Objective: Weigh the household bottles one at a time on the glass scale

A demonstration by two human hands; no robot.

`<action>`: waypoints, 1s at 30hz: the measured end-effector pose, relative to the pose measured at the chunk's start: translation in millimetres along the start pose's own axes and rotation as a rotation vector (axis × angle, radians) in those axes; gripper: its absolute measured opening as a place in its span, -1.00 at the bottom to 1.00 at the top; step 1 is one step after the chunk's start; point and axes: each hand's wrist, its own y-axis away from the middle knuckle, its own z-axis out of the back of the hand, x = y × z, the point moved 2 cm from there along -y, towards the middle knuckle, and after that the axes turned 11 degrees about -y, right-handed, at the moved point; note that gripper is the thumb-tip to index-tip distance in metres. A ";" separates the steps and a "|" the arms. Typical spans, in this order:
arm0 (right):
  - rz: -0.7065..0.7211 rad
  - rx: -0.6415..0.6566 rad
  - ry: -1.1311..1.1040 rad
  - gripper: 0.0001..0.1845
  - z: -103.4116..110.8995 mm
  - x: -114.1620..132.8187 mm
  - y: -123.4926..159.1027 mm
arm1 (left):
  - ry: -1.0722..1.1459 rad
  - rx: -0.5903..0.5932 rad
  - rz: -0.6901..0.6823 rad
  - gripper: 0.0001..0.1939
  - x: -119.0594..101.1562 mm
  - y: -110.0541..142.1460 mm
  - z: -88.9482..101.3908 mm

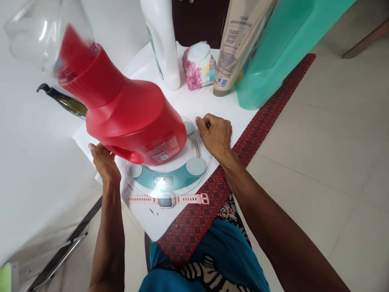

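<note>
A large red bottle (136, 109) with a side handle and a transparent cap (39, 32) stands on a round glass scale (182, 174). Lit digits show in the scale's display, though glare keeps me from reading them. My left hand (106, 164) is beside the bottle's lower left side, fingers loosely bent and partly hidden behind it; I see no grip on the bottle. On the other side, my right hand (215, 136) rests at the scale's right edge, fingers curled in with nothing visible in them. A pink-strapped smartwatch (165, 200) lies flat along the scale's near edge.
Behind the scale stand a white bottle (165, 44), a colourful wrapped pack (199, 67), a beige tube (232, 48) and a tall green container (267, 61). A dark pump bottle (68, 101) is at the left. Red patterned cloth (267, 117) borders the white-covered table (154, 223).
</note>
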 end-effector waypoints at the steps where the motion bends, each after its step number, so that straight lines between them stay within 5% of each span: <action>1: -0.005 0.002 0.001 -0.52 0.1 0.2 0.0 | 0.013 -0.051 0.037 -0.19 9.2 6.4 2.0; 8: -0.033 0.016 0.005 -0.52 1.1 -1.1 -0.3 | 0.037 -0.002 0.046 -0.21 26.6 41.7 -2.7; 30: -0.016 0.011 0.020 -0.52 1.0 -2.6 1.0 | -0.041 0.027 0.012 -0.22 22.8 42.4 -7.7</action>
